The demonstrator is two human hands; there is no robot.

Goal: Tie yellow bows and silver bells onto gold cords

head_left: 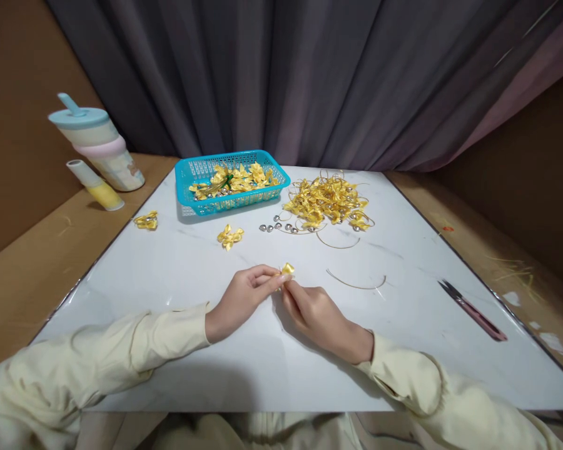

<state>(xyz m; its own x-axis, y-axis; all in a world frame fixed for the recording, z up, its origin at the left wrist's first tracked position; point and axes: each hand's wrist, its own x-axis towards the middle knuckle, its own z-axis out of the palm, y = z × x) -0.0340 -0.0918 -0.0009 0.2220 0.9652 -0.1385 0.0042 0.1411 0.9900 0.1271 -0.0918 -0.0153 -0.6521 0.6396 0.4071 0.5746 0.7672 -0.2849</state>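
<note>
My left hand (244,299) pinches a small yellow ribbon flower (288,269) between thumb and fingers, above the white tabletop (169,350). Close against it, my right hand (319,317) has its fingers closed at the flower's lower edge; what they grip is too small to make out. Beyond the hands lies a loose yellow ribbon flower (229,237), and another (146,220) is at the left edge. A pile of yellow flowers with thin wires (328,199) lies at the back right, with several silver bells (278,226) beside it. A curved wire (356,286) is right of my hands.
A blue basket (234,205) of yellow flowers stands at the back. Pink-handled thread snips (473,311) lie at the right. A lidded cup (101,150) and a yellow-and-white tube (96,185) stand at the far left. A dark curtain (263,81) hangs behind.
</note>
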